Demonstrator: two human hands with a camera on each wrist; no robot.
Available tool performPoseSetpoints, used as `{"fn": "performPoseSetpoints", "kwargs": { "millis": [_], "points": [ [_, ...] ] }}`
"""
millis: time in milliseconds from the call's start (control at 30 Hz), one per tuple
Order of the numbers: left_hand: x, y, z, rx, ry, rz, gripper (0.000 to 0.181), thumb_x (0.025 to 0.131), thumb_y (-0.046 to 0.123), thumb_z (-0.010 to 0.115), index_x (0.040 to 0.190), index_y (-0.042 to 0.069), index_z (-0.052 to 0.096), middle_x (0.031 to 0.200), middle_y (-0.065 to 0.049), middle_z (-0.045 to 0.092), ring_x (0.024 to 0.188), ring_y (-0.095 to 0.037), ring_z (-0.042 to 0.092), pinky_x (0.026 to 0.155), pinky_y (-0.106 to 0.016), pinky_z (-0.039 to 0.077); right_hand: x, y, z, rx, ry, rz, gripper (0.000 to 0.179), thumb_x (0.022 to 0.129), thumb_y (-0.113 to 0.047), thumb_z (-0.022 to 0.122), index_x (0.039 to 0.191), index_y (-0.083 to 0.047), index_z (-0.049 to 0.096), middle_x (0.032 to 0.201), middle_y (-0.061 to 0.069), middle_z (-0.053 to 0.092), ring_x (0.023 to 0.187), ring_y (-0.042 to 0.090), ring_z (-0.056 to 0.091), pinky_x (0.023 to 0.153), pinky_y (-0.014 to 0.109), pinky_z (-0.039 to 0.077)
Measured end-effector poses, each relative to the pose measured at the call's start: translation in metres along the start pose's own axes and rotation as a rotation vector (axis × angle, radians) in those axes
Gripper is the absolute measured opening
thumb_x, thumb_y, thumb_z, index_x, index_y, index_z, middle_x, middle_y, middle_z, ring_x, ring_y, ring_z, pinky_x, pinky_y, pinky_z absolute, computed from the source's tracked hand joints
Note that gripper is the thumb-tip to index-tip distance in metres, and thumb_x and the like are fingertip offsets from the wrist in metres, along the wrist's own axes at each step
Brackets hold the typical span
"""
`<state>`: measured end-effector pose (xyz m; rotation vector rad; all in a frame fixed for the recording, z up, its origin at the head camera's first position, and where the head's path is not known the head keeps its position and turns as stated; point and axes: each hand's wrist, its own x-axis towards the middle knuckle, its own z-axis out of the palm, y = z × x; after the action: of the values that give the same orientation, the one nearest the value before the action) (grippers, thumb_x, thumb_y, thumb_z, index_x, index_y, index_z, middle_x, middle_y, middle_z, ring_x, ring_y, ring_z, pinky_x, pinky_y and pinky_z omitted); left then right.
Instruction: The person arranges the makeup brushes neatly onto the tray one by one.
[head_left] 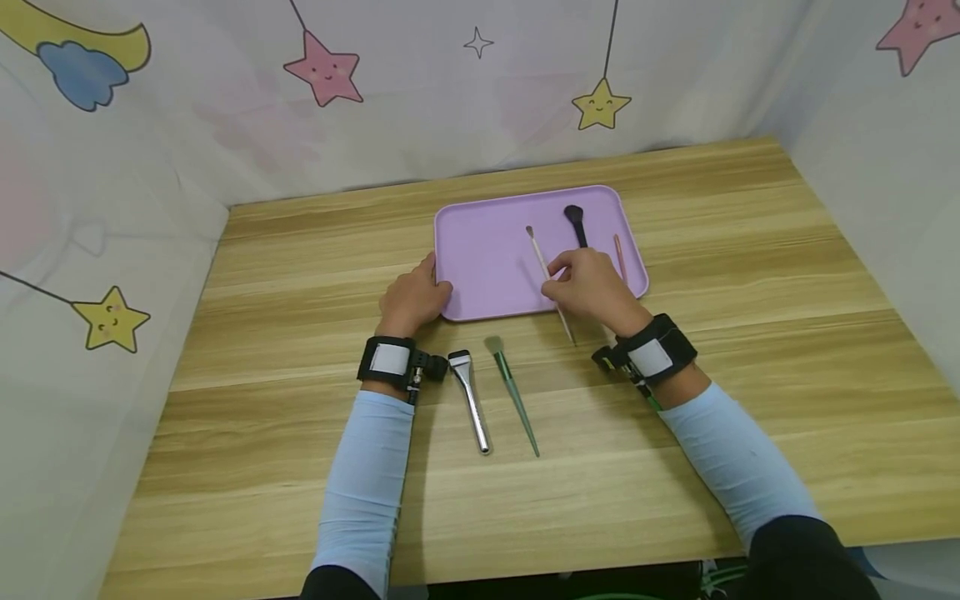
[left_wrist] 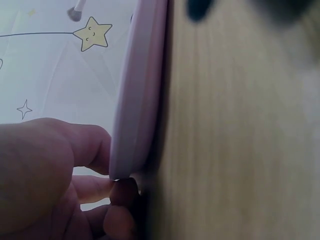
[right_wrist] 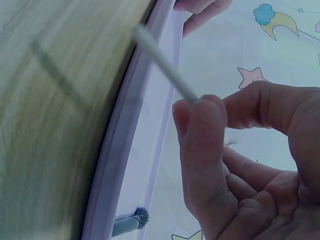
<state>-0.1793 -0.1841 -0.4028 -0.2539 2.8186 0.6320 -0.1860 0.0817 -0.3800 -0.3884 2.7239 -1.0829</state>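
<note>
A purple tray (head_left: 487, 258) lies on the table. My left hand (head_left: 416, 296) grips its left front corner; in the left wrist view the thumb lies over the rim (left_wrist: 132, 100) and fingertips sit beneath. Above the tray's front edge, my right hand (head_left: 592, 287) pinches a slim white makeup brush (head_left: 537, 248) between thumb and fingers. Its small brown bristle end points to the back, and its pale handle (right_wrist: 167, 72) juts out past the fingertips. On the tray lie a black makeup brush (head_left: 575, 218), partly hidden by that hand, and a thin pink stick-like tool (head_left: 619, 255).
In front of the tray, a silver-handled flat brush (head_left: 472, 404) and a green makeup brush (head_left: 513, 396) lie on the wooden table (head_left: 300, 275), between the forearms. A white curtain (head_left: 420, 100) with printed stars hangs along the back and sides.
</note>
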Motion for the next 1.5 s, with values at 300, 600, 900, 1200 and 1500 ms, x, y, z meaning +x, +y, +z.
{"fn": "performPoseSetpoints", "kwargs": {
  "millis": [300, 600, 900, 1200, 1500],
  "points": [
    [0.0, -0.002, -0.003, 0.003, 0.01, -0.002, 0.07, 0.089, 0.037, 0.043, 0.154, 0.022, 0.023, 0.147, -0.011, 0.047, 0.099, -0.032, 0.056, 0.076, -0.047, 0.044, 0.007, -0.003, 0.001, 0.074, -0.016, 0.015, 0.03, 0.082, -0.014, 0.06, 0.108, 0.0, 0.067, 0.082, 0.014, 0.073, 0.056, 0.012, 0.063, 0.052, 0.025, 0.049],
    [0.001, -0.004, 0.001, 0.008, 0.008, -0.009, 0.069, 0.09, 0.038, 0.041, 0.154, 0.023, 0.022, 0.149, -0.011, 0.045, 0.102, -0.032, 0.055, 0.081, -0.049, 0.045, 0.019, 0.001, 0.0, 0.081, -0.017, 0.015, 0.031, 0.086, -0.021, 0.063, 0.112, -0.002, 0.066, 0.076, 0.012, 0.073, 0.054, 0.011, 0.065, 0.051, 0.024, 0.049],
    [-0.002, -0.002, 0.003, 0.022, 0.007, -0.012, 0.069, 0.089, 0.038, 0.042, 0.154, 0.025, 0.022, 0.145, -0.011, 0.049, 0.1, -0.032, 0.057, 0.076, -0.047, 0.046, 0.026, 0.005, -0.001, 0.111, -0.04, 0.047, 0.036, 0.089, -0.021, 0.063, 0.118, 0.0, 0.062, 0.073, 0.011, 0.071, 0.052, 0.012, 0.065, 0.05, 0.026, 0.052],
    [-0.003, -0.001, 0.0, 0.014, 0.004, -0.014, 0.069, 0.09, 0.038, 0.042, 0.154, 0.024, 0.022, 0.146, -0.011, 0.048, 0.103, -0.033, 0.057, 0.081, -0.05, 0.046, 0.033, 0.005, 0.001, 0.115, -0.082, 0.061, 0.033, 0.089, -0.018, 0.063, 0.116, 0.001, 0.062, 0.068, 0.012, 0.07, 0.049, 0.013, 0.064, 0.05, 0.027, 0.052],
    [-0.003, -0.003, 0.001, 0.011, 0.012, -0.01, 0.069, 0.09, 0.039, 0.042, 0.154, 0.023, 0.022, 0.146, -0.011, 0.048, 0.099, -0.032, 0.056, 0.079, -0.048, 0.045, 0.038, 0.008, 0.003, 0.047, -0.091, 0.056, 0.032, 0.089, -0.018, 0.062, 0.115, 0.002, 0.063, 0.057, 0.007, 0.068, 0.045, 0.011, 0.062, 0.045, 0.023, 0.045]
  ]
}}
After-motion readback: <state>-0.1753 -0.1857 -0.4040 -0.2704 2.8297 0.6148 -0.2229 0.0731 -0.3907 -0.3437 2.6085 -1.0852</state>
